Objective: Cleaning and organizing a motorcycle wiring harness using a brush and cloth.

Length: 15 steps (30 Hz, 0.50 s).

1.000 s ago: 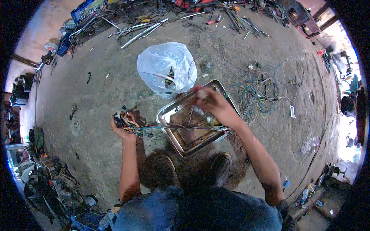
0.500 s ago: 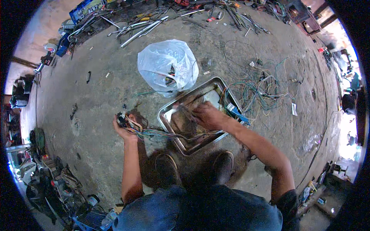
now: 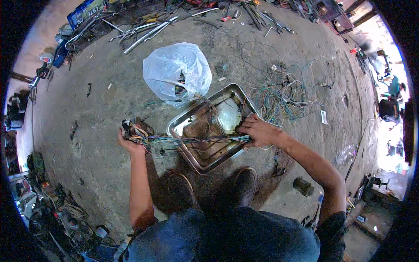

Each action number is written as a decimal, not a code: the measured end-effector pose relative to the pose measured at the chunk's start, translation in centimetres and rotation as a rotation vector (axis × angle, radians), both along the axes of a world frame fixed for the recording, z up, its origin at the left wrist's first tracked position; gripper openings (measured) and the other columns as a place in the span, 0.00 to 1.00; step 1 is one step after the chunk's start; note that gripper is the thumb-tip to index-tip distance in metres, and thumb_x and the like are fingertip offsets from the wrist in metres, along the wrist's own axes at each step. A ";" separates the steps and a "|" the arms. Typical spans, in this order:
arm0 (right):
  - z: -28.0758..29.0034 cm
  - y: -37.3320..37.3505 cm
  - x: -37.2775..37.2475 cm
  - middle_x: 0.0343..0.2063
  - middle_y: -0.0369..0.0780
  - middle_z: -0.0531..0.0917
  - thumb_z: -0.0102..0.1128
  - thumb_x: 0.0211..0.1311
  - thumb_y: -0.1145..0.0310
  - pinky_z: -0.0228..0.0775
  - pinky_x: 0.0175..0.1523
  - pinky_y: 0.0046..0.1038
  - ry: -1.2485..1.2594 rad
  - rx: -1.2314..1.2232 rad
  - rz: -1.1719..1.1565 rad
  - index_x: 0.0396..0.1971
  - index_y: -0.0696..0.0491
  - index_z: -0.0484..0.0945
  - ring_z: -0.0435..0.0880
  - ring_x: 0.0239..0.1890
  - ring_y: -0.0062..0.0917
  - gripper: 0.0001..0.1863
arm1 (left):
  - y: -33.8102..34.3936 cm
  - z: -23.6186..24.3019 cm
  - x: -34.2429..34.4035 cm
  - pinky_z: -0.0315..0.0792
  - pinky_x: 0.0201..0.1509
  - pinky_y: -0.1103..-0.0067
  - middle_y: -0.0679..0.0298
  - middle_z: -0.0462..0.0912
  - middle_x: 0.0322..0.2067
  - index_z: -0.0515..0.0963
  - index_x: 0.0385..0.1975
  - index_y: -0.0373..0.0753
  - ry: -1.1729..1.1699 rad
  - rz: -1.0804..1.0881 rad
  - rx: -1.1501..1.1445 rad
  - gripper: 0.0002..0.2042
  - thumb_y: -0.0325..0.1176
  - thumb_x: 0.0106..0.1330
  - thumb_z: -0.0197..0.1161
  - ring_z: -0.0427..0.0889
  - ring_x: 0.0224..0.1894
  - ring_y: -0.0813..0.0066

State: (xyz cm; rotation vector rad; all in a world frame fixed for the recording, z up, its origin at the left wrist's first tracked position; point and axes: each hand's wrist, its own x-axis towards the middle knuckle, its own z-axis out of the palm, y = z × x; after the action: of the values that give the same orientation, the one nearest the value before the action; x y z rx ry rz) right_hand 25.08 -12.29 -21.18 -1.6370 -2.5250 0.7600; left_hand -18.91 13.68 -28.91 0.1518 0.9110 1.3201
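Note:
A wiring harness (image 3: 192,140) of many coloured wires stretches across the metal tray (image 3: 201,169) between my hands. My left hand (image 3: 132,143), left of the tray, is closed around the harness end, where dark connectors (image 3: 127,125) show. Over the tray's right side, my right hand (image 3: 261,132) is closed on the other part of the bundle; its fingertips are partly hidden. A loop of wires also droops over the tray's far rim and into it. Brown grime covers part of the tray's bottom.
Beyond the tray sits a translucent plastic bag (image 3: 176,72) with dark parts in it. A tangle of loose wires (image 3: 286,100) lies to the right. Metal rods and tools (image 3: 150,35) line the far floor. A dark cylinder (image 3: 303,186) stands near my right arm.
My right hand has moved right and nearer, from above the tray's middle onto the wires, which now run straighter between my hands. The left hand keeps its hold.

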 end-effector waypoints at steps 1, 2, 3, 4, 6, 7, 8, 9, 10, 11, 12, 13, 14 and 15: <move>-0.2 -0.1 0.1 0.43 0.44 0.80 0.69 0.51 0.48 0.59 0.64 0.41 -0.031 0.005 -0.014 0.49 0.54 0.79 0.75 0.53 0.37 0.30 | -0.1 -0.1 -0.2 0.81 0.45 0.65 0.58 0.85 0.38 0.80 0.43 0.39 0.018 -0.013 -0.020 0.21 0.52 0.63 0.62 0.83 0.38 0.60; -0.4 -0.2 0.1 0.43 0.44 0.80 0.69 0.51 0.48 0.59 0.64 0.41 0.002 0.065 -0.015 0.49 0.54 0.79 0.75 0.53 0.37 0.30 | -0.2 -0.2 -0.5 0.81 0.45 0.65 0.58 0.85 0.38 0.80 0.43 0.39 -0.013 -0.032 0.016 0.21 0.52 0.63 0.62 0.83 0.38 0.60; -0.5 -0.2 0.1 0.44 0.44 0.80 0.69 0.51 0.51 0.59 0.64 0.41 -0.059 0.025 -0.006 0.48 0.54 0.79 0.75 0.54 0.37 0.28 | -0.4 -0.2 -0.9 0.80 0.46 0.66 0.58 0.84 0.39 0.79 0.45 0.38 -0.079 -0.055 -0.030 0.23 0.53 0.64 0.61 0.83 0.38 0.61; -0.6 -0.3 0.1 0.45 0.43 0.80 0.69 0.51 0.53 0.59 0.64 0.41 -0.162 -0.032 -0.004 0.47 0.54 0.80 0.74 0.55 0.36 0.26 | -0.7 -0.2 -1.2 0.80 0.46 0.67 0.58 0.84 0.40 0.78 0.47 0.38 -0.146 -0.079 -0.077 0.25 0.55 0.65 0.60 0.83 0.39 0.62; -0.7 -0.6 -0.2 0.48 0.44 0.78 0.69 0.50 0.56 0.58 0.66 0.42 -0.127 0.025 -0.012 0.47 0.54 0.80 0.73 0.57 0.37 0.25 | -1.6 -0.1 -1.8 0.81 0.47 0.67 0.58 0.84 0.40 0.78 0.49 0.37 -0.079 -0.064 -0.081 0.25 0.55 0.66 0.60 0.83 0.40 0.62; -0.8 -0.8 -0.4 0.52 0.45 0.77 0.69 0.49 0.59 0.56 0.68 0.43 -0.145 0.052 -0.020 0.47 0.53 0.80 0.72 0.59 0.38 0.24 | -2.1 0.0 -2.1 0.81 0.48 0.68 0.58 0.84 0.40 0.78 0.51 0.37 -0.013 -0.059 -0.098 0.25 0.54 0.67 0.60 0.83 0.42 0.61; -0.9 -1.0 -0.7 0.55 0.44 0.75 0.69 0.48 0.61 0.55 0.69 0.43 -0.091 0.097 -0.037 0.49 0.54 0.79 0.70 0.62 0.37 0.26 | -2.3 0.1 -2.4 0.80 0.50 0.69 0.57 0.83 0.44 0.75 0.57 0.37 -0.109 -0.084 -0.091 0.28 0.55 0.68 0.59 0.83 0.46 0.61; -1.1 -1.1 -1.0 0.55 0.44 0.75 0.69 0.48 0.61 0.55 0.69 0.43 -0.103 0.099 -0.054 0.49 0.54 0.79 0.70 0.62 0.37 0.26 | -2.9 0.5 -2.8 0.80 0.51 0.69 0.56 0.82 0.48 0.73 0.59 0.36 -0.087 -0.089 -0.129 0.29 0.55 0.69 0.59 0.82 0.49 0.60; -1.4 -1.2 -1.4 0.54 0.44 0.75 0.69 0.49 0.61 0.55 0.69 0.42 -0.124 0.206 -0.038 0.49 0.54 0.78 0.70 0.62 0.36 0.26 | -3.6 1.0 -3.3 0.80 0.52 0.68 0.54 0.81 0.52 0.71 0.61 0.35 -0.105 -0.147 -0.139 0.31 0.55 0.69 0.59 0.81 0.51 0.60; -1.8 -1.3 -1.5 0.54 0.45 0.75 0.69 0.51 0.61 0.56 0.69 0.41 -0.182 0.305 -0.028 0.49 0.54 0.78 0.71 0.61 0.35 0.25 | -4.2 1.4 -3.5 0.79 0.54 0.68 0.53 0.79 0.54 0.69 0.62 0.33 -0.058 -0.196 -0.130 0.31 0.54 0.70 0.59 0.79 0.53 0.59; -2.3 -1.3 -1.7 0.54 0.44 0.75 0.69 0.50 0.61 0.56 0.68 0.42 -0.115 0.302 -0.054 0.51 0.54 0.77 0.71 0.61 0.35 0.26 | -4.8 2.0 -3.7 0.79 0.55 0.67 0.52 0.77 0.57 0.68 0.62 0.32 -0.005 -0.232 -0.135 0.32 0.54 0.70 0.59 0.78 0.55 0.59; -2.9 -1.4 -1.8 0.55 0.44 0.74 0.69 0.50 0.62 0.56 0.68 0.42 -0.097 0.251 -0.085 0.52 0.54 0.76 0.71 0.61 0.35 0.28 | -5.8 2.7 -4.1 0.78 0.57 0.67 0.52 0.77 0.56 0.69 0.60 0.30 0.074 -0.248 -0.167 0.31 0.53 0.71 0.58 0.77 0.56 0.58; -3.4 -1.5 -1.9 0.55 0.43 0.74 0.65 0.53 0.62 0.58 0.66 0.41 -0.165 0.236 -0.087 0.54 0.51 0.76 0.71 0.61 0.35 0.26 | -6.5 3.5 -4.3 0.77 0.58 0.66 0.53 0.78 0.55 0.71 0.58 0.28 0.156 -0.258 -0.194 0.30 0.53 0.72 0.57 0.77 0.57 0.58; -4.0 -1.6 -1.9 0.55 0.43 0.74 0.65 0.53 0.62 0.58 0.66 0.41 -0.178 0.253 -0.106 0.54 0.51 0.76 0.71 0.61 0.35 0.26 | -7.4 4.4 -4.6 0.76 0.58 0.66 0.55 0.78 0.52 0.72 0.56 0.30 0.216 -0.313 -0.219 0.28 0.52 0.73 0.57 0.77 0.55 0.60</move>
State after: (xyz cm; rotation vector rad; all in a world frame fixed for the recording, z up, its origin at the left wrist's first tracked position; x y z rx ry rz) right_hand 23.13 -13.90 -25.14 -1.8005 -2.4945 0.2829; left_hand -23.51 6.25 -24.46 0.2590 1.1570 0.9191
